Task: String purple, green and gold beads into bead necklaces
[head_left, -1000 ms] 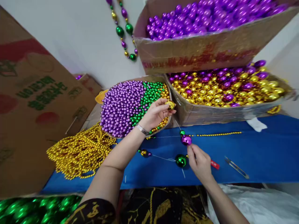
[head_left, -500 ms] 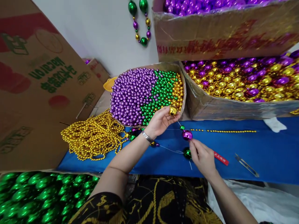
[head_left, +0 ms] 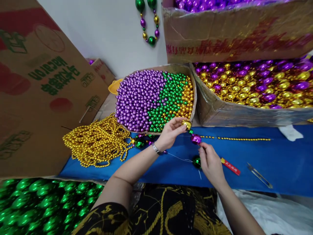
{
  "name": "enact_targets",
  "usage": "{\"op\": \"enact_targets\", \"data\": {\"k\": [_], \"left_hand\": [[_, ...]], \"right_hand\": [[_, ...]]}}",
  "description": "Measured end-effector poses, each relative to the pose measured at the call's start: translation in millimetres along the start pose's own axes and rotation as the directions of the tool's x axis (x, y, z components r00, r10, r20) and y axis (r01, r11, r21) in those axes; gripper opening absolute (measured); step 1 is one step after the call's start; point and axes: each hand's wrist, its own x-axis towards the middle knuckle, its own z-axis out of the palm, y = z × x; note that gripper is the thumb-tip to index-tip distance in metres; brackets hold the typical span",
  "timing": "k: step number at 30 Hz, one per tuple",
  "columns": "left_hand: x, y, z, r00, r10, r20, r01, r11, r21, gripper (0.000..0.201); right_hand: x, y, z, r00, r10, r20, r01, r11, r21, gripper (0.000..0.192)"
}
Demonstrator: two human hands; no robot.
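Note:
My left hand (head_left: 172, 131) pinches a large gold bead (head_left: 186, 125) between thumb and fingers, just in front of the box of small beads (head_left: 139, 101). A small green bead (head_left: 191, 132) sits right beside it on the same string. Past that comes a large purple bead (head_left: 196, 139), whose lower end meets the fingertips of my right hand (head_left: 210, 160). Those fingers are pinched together at the bead's end; the string inside them is too fine to see. A large green bead (head_left: 196, 161) lies on the blue cloth, partly behind my right hand.
Gold bead strands (head_left: 97, 142) lie heaped at left. A thin gold chain (head_left: 242, 139), a red-labelled strip (head_left: 231, 166) and thread snips (head_left: 259, 175) rest on the blue cloth (head_left: 288, 163). Cartons of purple and gold beads (head_left: 254, 116) stand behind; large green beads (head_left: 36, 202) fill a box at lower left.
My left hand has turned and moved right and down, bringing the gold bead along the string up to the small green bead. My right hand has barely moved.

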Motion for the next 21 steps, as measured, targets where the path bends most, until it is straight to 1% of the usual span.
{"op": "enact_targets", "data": {"k": [2, 3, 5, 6, 8, 10, 11, 12, 13, 14, 15, 16, 17, 18, 19, 20, 21], "left_hand": [[-2, -3, -0.4, 0.999, 0.033, 0.006, -0.033, 0.999, 0.034, 0.037], [-3, -3, 0.0, 0.998, 0.058, 0.016, -0.059, 0.996, 0.060, 0.037], [-7, -4, 1.5, 0.993, 0.102, 0.052, -0.108, 0.986, 0.126, 0.037], [-9, -2, 2.2, 0.990, 0.107, 0.087, -0.120, 0.979, 0.167, 0.037], [-11, 3, 1.4, 0.979, 0.095, 0.179, -0.140, 0.956, 0.259, 0.040], [-9, 14, -5.2, 0.963, 0.097, 0.253, -0.188, 0.912, 0.365, 0.046], [-6, 22, -11.6, 0.959, 0.115, 0.261, -0.224, 0.871, 0.437, 0.047], [-3, 30, -20.2, 0.958, 0.153, 0.243, -0.264, 0.805, 0.532, 0.045], [1, 40, -30.9, 0.956, 0.208, 0.208, -0.293, 0.699, 0.653, 0.041], [5, 50, -43.2, 0.949, 0.267, 0.165, -0.291, 0.549, 0.784, 0.035], [9, 60, -56.4, 0.939, 0.318, 0.131, -0.247, 0.361, 0.899, 0.028], [12, 69, -69.6, 0.933, 0.345, 0.104, -0.169, 0.163, 0.972, 0.022], [13, 77, -82.1, 0.937, 0.340, 0.077, -0.076, -0.016, 0.997, 0.019], [14, 83, -93.0, 0.948, 0.314, 0.042, 0.010, -0.163, 0.987, 0.017], [13, 88, -102.0, 0.960, 0.279, 0.000, 0.079, -0.271, 0.959, 0.017], [13, 91, -108.8, 0.968, 0.246, -0.041, 0.128, -0.345, 0.930, 0.017], [12, 93, -113.6, 0.971, 0.226, -0.076, 0.161, -0.388, 0.908, 0.017]], "right_hand": [[0, 3, 0, 0.999, 0.013, -0.029, -0.012, 1.000, 0.023, 0.024], [-1, 5, 2, 0.999, 0.041, -0.025, -0.040, 0.998, 0.050, 0.023], [-4, 11, 6, 0.988, 0.146, 0.043, -0.151, 0.975, 0.161, 0.023], [-5, 14, 9, 0.973, 0.207, 0.099, -0.225, 0.945, 0.236, 0.024], [-8, 19, 17, 0.933, 0.305, 0.192, -0.358, 0.851, 0.385, 0.028], [-9, 23, 23, 0.909, 0.350, 0.226, -0.417, 0.768, 0.487, 0.032], [-9, 23, 24, 0.908, 0.358, 0.219, -0.418, 0.745, 0.519, 0.033], [-9, 24, 25, 0.911, 0.360, 0.202, -0.410, 0.734, 0.542, 0.032], [-8, 23, 24, 0.916, 0.359, 0.182, -0.397, 0.729, 0.558, 0.031], [-8, 23, 22, 0.921, 0.354, 0.164, -0.382, 0.729, 0.567, 0.030], [-7, 22, 20, 0.926, 0.348, 0.149, -0.368, 0.733, 0.572, 0.029], [-6, 21, 17, 0.929, 0.343, 0.136, -0.357, 0.738, 0.572, 0.029], [-6, 20, 15, 0.932, 0.339, 0.130, -0.350, 0.744, 0.569, 0.029], [-6, 18, 13, 0.933, 0.337, 0.127, -0.348, 0.751, 0.562, 0.029], [-5, 17, 12, 0.933, 0.335, 0.129, -0.348, 0.756, 0.555, 0.028], [-5, 16, 12, 0.934, 0.332, 0.133, -0.349, 0.761, 0.547, 0.028], [-5, 16, 12, 0.935, 0.328, 0.138, -0.348, 0.767, 0.539, 0.028]]}}
